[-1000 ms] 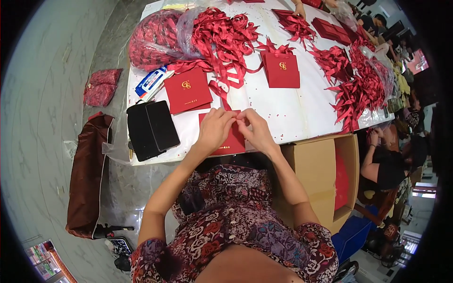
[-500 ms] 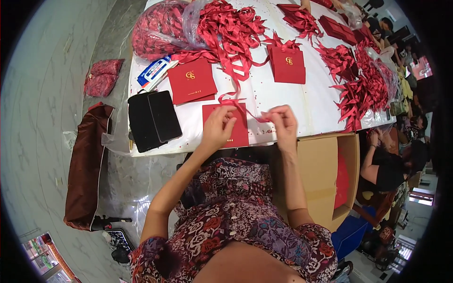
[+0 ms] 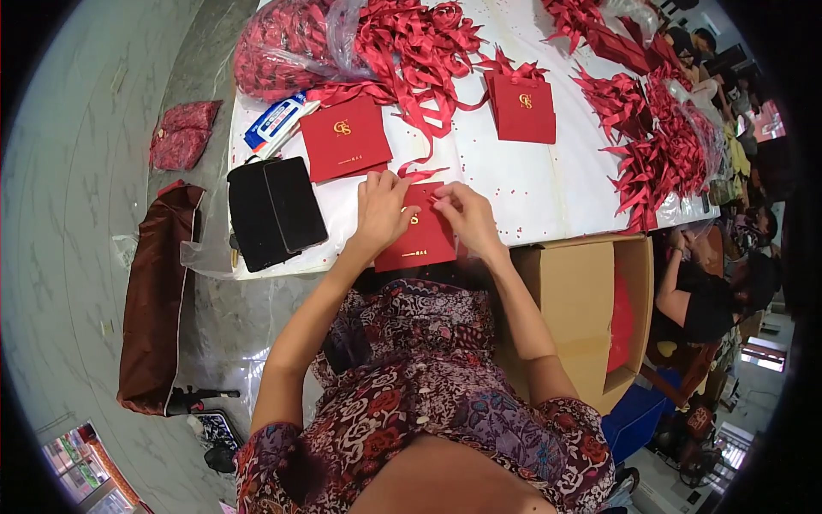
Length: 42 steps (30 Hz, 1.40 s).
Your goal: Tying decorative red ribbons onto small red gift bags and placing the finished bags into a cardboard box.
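Observation:
A flat red paper bag (image 3: 417, 249) with gold print lies at the table's near edge in front of me. My left hand (image 3: 382, 210) grips its upper left part, the fingers bent over the top edge and the thumb on the front. At the upper right corner of the bag, my right hand (image 3: 467, 219) pinches a short end of red ribbon. More of a loose red ribbon (image 3: 425, 174) curls on the table just beyond the bag, and its far part runs toward the ribbon heap (image 3: 419, 51). What the left fingertips do behind the edge is hidden.
Red bags (image 3: 345, 137) lie at left, beside a blue-white packet (image 3: 278, 120) and a black case (image 3: 276, 212). More bags with ribbons (image 3: 524, 107) lie farther right. Ribbon bundles (image 3: 638, 171) cover the right side. A cardboard box (image 3: 575, 317) stands below the table's right edge.
My right hand has moved left to the bag's upper corner, and the ribbon stretched between my hands is no longer seen. My left hand has shifted slightly up and left.

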{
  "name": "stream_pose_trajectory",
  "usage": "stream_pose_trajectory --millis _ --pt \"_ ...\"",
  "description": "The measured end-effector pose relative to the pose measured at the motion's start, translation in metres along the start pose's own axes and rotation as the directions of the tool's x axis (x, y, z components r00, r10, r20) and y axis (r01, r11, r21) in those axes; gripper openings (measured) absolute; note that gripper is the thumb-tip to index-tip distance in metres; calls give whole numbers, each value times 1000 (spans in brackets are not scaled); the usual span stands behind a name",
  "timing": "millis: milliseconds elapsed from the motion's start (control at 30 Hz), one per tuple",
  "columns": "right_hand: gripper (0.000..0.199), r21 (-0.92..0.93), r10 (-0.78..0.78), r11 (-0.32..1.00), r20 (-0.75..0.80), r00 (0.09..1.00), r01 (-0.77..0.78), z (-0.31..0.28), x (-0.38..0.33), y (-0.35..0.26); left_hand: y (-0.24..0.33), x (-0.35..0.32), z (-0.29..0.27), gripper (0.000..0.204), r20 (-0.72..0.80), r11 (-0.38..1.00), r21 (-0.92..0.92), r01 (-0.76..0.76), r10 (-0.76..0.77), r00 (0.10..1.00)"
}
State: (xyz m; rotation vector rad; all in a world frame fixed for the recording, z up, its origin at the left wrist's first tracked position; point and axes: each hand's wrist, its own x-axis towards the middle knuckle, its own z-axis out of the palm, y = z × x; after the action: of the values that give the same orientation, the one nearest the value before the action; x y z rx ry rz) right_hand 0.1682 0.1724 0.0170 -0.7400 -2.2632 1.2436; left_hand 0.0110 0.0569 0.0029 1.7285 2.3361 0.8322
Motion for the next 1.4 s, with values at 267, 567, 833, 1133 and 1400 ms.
stream_pose_trajectory --millis 267,567,833,1133,1400 --pt "13 -52 78 995 -25 997 -80 15 10 -2 -3 3 3 32 39 980 -190 63 -57 998" --pt "13 -291 -51 956 -88 995 23 17 8 -8 26 3 0 28 32 1000 22 -17 16 999" --pt "17 -92 83 992 3 997 -82 3 9 -18 28 2 -16 21 31 993 -118 12 -9 999" --pt "31 180 228 927 428 875 -329 -37 20 7 30 6 -24 36 138 968 -54 -247 252 958" --pt "25 188 229 920 457 860 -344 -27 36 27 30 8 -16 34 42 941 -29 -338 339 940"
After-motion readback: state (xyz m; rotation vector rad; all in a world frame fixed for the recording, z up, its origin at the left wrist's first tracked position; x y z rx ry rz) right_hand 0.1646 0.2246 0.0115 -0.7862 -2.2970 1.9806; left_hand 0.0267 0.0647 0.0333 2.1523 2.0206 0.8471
